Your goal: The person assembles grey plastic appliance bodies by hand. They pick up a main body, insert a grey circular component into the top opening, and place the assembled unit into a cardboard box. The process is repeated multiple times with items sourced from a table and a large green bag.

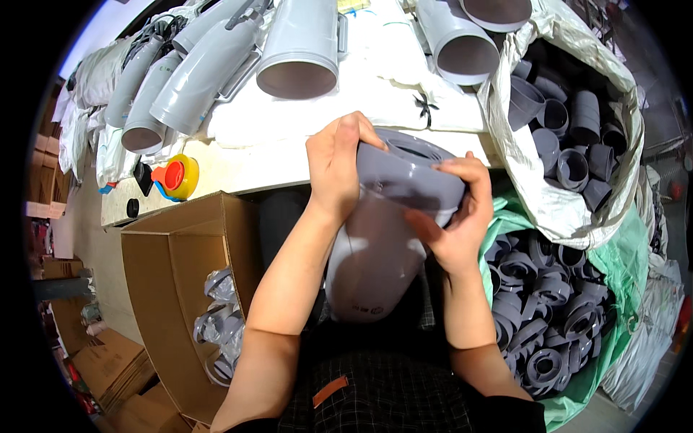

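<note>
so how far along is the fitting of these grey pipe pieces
Done, by the look of it: wrapped grey pieces lie in the cardboard box. In hand: the left hand and right hand press a grey ring fitting onto the end of a grey pipe piece. Left: many loose ring fittings fill the green sack and white sack, and pipes wait on the bench.

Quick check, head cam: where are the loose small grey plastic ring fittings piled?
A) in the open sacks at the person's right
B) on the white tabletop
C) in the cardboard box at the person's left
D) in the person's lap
A: the small grey plastic ring fittings fill the green sack and the white sack at the right, while the cardboard box holds only bagged parts.
</note>
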Motion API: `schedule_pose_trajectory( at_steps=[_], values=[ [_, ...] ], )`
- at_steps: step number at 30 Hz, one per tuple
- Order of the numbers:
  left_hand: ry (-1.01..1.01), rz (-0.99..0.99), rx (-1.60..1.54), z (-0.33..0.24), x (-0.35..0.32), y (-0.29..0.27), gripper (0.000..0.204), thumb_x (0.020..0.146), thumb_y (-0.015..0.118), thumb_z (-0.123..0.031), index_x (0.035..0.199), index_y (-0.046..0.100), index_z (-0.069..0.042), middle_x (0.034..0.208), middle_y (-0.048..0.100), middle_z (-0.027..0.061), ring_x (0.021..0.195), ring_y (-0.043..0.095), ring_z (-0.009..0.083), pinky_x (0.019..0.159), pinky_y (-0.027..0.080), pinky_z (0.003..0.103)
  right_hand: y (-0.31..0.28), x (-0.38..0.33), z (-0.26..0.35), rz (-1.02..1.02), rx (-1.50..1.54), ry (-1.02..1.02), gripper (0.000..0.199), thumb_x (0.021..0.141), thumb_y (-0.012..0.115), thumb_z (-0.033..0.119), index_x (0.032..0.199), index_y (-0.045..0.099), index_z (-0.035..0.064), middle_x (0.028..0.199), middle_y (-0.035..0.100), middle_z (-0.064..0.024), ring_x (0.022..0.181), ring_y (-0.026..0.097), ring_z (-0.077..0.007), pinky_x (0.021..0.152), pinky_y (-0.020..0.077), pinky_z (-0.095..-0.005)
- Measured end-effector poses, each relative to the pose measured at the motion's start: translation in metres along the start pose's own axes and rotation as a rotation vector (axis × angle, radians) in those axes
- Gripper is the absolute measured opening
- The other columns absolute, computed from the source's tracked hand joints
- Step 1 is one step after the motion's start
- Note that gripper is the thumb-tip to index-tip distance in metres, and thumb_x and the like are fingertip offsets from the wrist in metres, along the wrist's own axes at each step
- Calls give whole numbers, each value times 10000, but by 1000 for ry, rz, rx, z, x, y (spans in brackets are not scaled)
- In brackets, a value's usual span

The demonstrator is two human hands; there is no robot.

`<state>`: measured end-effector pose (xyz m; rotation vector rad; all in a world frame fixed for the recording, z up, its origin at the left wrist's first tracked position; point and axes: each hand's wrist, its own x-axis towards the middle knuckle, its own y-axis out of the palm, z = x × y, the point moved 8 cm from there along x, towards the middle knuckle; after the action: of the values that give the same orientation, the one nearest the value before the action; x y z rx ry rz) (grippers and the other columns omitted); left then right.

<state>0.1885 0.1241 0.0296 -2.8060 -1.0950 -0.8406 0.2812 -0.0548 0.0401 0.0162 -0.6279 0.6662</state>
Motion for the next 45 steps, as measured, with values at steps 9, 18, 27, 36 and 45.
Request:
schedule_pose_trajectory(
  at_steps=[9, 18, 27, 36, 45],
  values=[
    [-952, 222, 249, 25, -180, -79, 449, 1060, 510, -385, 1130, 690, 21, 1044, 691, 118, 921, 657, 193, 829, 503, 286, -88, -25, -72, 260, 1838, 94, 462, 961, 705, 406, 684, 454, 135, 859, 600, 18, 1093, 579, -227, 1228, 318, -399],
    [-829, 631, 219, -3, -87, -50, 501, 1020, 555, -468, 836, 666, -15, 677, 622, 68, 640, 626, 187, 604, 493, 323, -54, -9, -124, 32, 1701, 231, 465, 972, 652, 489, 729, 438, 154, 841, 499, 21, 876, 496, -120, 1204, 269, -387],
    [-590, 558, 1040, -31, -3, 1, 181, 913, 699, -206, 844, 731, -42, 853, 695, 122, 848, 659, 285, 792, 533, 378, -30, 7, -140, 171, 1816, 304, 376, 954, 721, 393, 747, 503, 166, 773, 587, 39, 919, 580, -86, 1176, 292, -378],
    [-414, -49, 795, 180, 49, -182, 114, 812, 777, -74, 812, 684, -8, 797, 607, 115, 877, 604, 291, 827, 471, 412, 76, 25, -126, 766, 1595, 772, 606, 959, 661, 507, 1212, 488, -16, 1028, 632, -220, 724, 658, -260, 552, 576, -320],
    [-389, 91, 793, 180, 50, -186, 136, 930, 652, -74, 918, 676, 59, 889, 638, 113, 830, 600, 258, 784, 488, 351, 141, -15, -130, 1076, 1439, 1033, 648, 785, 838, 425, 1178, 566, -13, 1002, 718, -170, 927, 738, -255, 647, 594, -299]
  ],
)
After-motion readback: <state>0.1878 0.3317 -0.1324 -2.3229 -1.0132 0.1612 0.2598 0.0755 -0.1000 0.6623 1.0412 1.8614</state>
